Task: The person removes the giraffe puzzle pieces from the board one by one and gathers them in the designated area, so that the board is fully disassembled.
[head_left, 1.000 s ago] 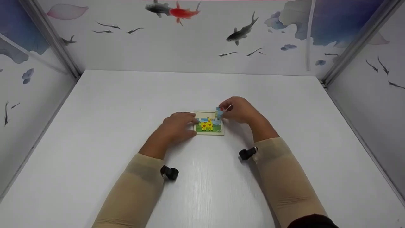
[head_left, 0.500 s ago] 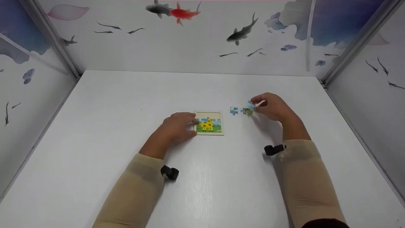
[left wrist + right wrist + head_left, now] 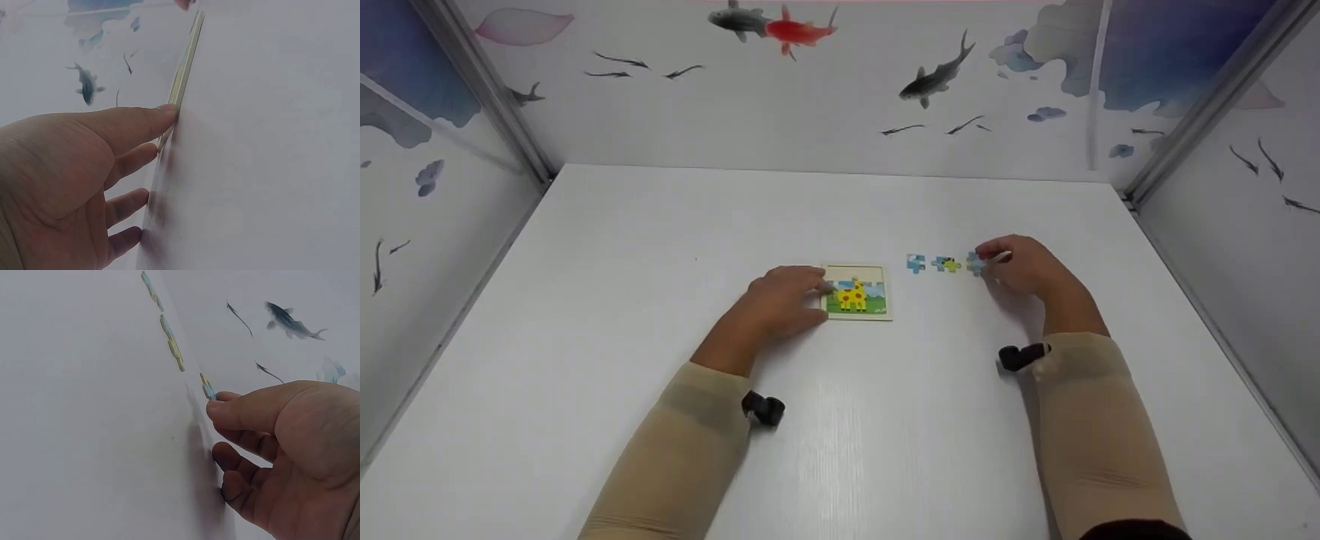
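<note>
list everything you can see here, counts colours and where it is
puzzle board: 1, pale wood frame with a yellow giraffe on green and blue, middle of the table
loose puzzle pieces: 3, blue, one with yellow, in a row right of the board
table: 1, white, fills the booth floor
fish-print walls: 3, white and blue, around the table
wrist cameras: 2, black, on the forearms
sleeves: 2, beige
left hand: rests on the board's left edge
right hand: pinches the rightmost piece

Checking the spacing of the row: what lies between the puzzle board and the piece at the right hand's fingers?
In the head view, two loose pieces: a blue piece, then a blue-and-yellow piece, on the white table.
</note>
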Available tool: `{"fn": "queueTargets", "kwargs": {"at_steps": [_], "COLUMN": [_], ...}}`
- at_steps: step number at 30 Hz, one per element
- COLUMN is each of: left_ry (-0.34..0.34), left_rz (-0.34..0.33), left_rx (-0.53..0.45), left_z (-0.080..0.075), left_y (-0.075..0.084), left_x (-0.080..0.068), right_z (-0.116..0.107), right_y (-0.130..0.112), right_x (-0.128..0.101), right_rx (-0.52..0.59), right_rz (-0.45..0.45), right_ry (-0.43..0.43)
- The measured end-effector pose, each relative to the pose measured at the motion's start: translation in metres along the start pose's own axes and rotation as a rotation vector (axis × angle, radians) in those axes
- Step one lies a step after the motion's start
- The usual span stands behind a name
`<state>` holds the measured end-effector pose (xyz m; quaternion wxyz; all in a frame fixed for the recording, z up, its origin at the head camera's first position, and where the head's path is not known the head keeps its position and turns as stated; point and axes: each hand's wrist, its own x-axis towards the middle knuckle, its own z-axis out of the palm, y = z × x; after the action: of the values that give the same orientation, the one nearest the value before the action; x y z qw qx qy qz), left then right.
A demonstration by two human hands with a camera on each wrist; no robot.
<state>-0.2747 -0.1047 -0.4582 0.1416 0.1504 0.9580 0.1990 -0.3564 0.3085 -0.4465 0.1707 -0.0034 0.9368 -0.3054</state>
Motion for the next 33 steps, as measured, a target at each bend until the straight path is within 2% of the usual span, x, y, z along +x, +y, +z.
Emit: {"fn": "queueTargets", "kwargs": {"at_steps": [10,19,26,33], "left_ry": [-0.012,-0.005,0.006,0.0], "left_rz": [0.016,-0.006,-0.005,-0.017], "left_rx": [0.018,0.01,-0.012,-0.024], "left_z": [0.001,0.0,-0.001,0.0], "left_y": [0.003,0.005,0.003,0.002], "left_x": [0.002,0.002,0.0,0.0], "right_z": [0.003,0.004,0.019,0.047], "right_y": [0.003,-0.01,-0.051,-0.108], "right_x": [-0.003,-0.006,-0.007,-0.011], "right_rx": [0.012,0.0,0.031,0.007], "right_rz": [0.037,0.021,-0.025,-0.102], "right_ry": [-0.003,0.034,0.061,0.011]}}
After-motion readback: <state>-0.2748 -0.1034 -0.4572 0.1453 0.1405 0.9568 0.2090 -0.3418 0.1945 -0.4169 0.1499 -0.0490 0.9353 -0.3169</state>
